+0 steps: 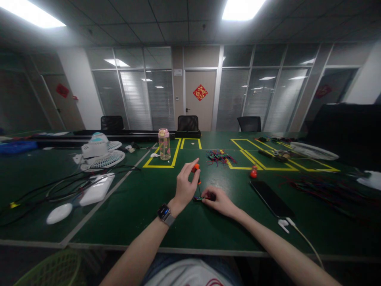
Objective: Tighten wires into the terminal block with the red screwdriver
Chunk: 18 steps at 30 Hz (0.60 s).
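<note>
My left hand (187, 183), with a watch on its wrist, is closed around the orange and black handle of a screwdriver (196, 169). The screwdriver stands upright, its thin shaft reaching down to a small circuit board (197, 198) on the green table. My right hand (218, 200) rests low on the table, its fingertips pinching the board's right side. A dark piece lies under the right fingers, partly hidden by them. Whether the screwdriver's tip sits in a screw is too small to tell.
On the green table (143, 222) a bottle (164, 145) stands beyond my hands, near a bundle of wired boards (220, 157). To the right are a red bottle (253, 172), a phone (270, 198) and a white cable (306, 240). Fan parts (102, 159) and cables lie left.
</note>
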Tool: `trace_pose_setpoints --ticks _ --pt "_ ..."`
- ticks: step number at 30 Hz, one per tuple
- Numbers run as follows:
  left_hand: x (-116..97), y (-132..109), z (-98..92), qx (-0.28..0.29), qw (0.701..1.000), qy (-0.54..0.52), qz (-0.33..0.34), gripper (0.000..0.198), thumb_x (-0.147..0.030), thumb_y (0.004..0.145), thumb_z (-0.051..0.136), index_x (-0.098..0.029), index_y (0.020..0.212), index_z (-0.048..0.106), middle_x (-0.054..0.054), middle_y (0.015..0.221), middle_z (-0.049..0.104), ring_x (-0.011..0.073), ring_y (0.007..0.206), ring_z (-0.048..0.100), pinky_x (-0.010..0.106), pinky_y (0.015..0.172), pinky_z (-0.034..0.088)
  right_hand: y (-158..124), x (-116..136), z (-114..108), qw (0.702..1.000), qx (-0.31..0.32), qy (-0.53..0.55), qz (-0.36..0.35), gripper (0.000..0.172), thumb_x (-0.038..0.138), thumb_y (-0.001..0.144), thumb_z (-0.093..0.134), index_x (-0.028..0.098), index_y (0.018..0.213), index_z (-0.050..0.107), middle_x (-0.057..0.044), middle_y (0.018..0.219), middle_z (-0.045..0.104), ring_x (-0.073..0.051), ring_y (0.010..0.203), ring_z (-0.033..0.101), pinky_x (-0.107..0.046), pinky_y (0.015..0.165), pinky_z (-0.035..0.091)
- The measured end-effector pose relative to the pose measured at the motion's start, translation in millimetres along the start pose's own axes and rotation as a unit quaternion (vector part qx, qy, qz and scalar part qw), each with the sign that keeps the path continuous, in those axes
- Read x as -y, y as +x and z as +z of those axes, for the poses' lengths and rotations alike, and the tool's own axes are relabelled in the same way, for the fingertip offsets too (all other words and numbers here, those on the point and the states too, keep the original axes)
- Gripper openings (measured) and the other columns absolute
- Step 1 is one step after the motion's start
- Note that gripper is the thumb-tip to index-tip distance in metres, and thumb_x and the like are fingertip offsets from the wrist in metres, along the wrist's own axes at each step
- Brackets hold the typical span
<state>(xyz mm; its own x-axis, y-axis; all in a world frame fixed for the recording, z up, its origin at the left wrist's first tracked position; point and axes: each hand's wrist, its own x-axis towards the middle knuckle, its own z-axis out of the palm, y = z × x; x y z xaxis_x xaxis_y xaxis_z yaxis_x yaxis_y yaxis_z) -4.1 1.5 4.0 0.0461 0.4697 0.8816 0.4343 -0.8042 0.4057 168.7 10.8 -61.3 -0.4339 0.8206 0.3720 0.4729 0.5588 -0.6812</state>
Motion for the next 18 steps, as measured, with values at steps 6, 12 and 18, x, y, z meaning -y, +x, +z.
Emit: trace_pose_setpoints --ticks 6,12,18 --pt "-3.3 -0.6 -1.9 0.006 1.000 0.016 0.015 0.032 -0.023 0.095 0.048 -0.022 0.126 0.058 0.006 0.104 0.059 0.0165 0.096 0.060 0.031 0.085 0.051 -0.3 0.4 -0.1 1.000 0.000 0.004 0.004 0.010 0.011 0.074 0.066 0.017 0.082 0.065 0.001 0.073 0.059 -0.014 0.067 0.054 -0.024 0.062 0.042" --pt "-3.8 -0.2 -1.5 0.002 1.000 0.017 0.026 0.035 -0.019 0.096 0.045 -0.021 0.130 0.054 0.007 0.102 0.061 0.0163 0.095 0.060 0.030 0.085 0.050 -0.1 2.3 -0.9 1.000 -0.002 0.004 0.002 0.009 0.011 0.074 0.065 0.016 0.081 0.066 0.001 0.074 0.058 -0.014 0.068 0.054 -0.024 0.063 0.042" --pt "-1.3 -1.1 -1.9 -0.001 0.999 0.042 0.035 0.030 -0.024 0.094 0.051 -0.022 0.123 0.060 0.005 0.100 0.057 0.0161 0.093 0.059 0.030 0.083 0.051 0.0 2.1 -1.0 1.000 0.003 0.000 0.000 0.009 0.011 0.075 0.065 0.016 0.081 0.065 0.001 0.073 0.058 -0.014 0.068 0.053 -0.024 0.063 0.041"
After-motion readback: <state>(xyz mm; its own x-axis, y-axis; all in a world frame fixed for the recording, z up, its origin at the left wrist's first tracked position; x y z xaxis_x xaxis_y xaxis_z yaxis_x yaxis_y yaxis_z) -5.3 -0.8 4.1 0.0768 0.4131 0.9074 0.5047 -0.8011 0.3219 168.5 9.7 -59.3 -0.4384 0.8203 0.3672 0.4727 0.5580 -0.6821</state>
